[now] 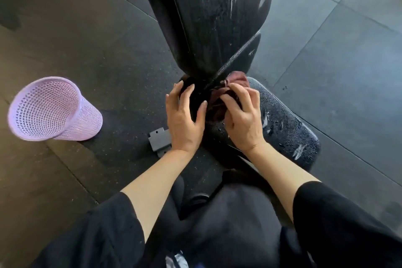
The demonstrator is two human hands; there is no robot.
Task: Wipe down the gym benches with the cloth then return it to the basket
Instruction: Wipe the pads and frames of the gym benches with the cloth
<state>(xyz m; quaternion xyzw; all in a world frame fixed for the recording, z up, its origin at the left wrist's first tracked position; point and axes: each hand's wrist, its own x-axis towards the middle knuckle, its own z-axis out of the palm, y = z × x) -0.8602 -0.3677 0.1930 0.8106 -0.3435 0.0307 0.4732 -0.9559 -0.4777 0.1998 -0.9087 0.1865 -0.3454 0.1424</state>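
The dark red cloth [219,102] sits bunched at the seam between the bench's backrest pad [217,17] and seat pad [289,128]. Right hand [243,119] is on it, fingers [233,95] curled and pinching the fabric. Left hand [183,119] just beside, fingers spread against the backrest's lower end. Lilac mesh basket [54,109] stands on the floor [87,35], well apart to the left.

One gym bench [208,17], two black pads: backrest [217,6], seat [287,128] right of basket. One lilac mesh basket [54,109], on floor. One dark red cloth [219,102], right of basket, at pad junction. Two hands: left hand [185,124], right hand [243,122], both right of basket. One grey metal bracket [158,140], between basket and hands.
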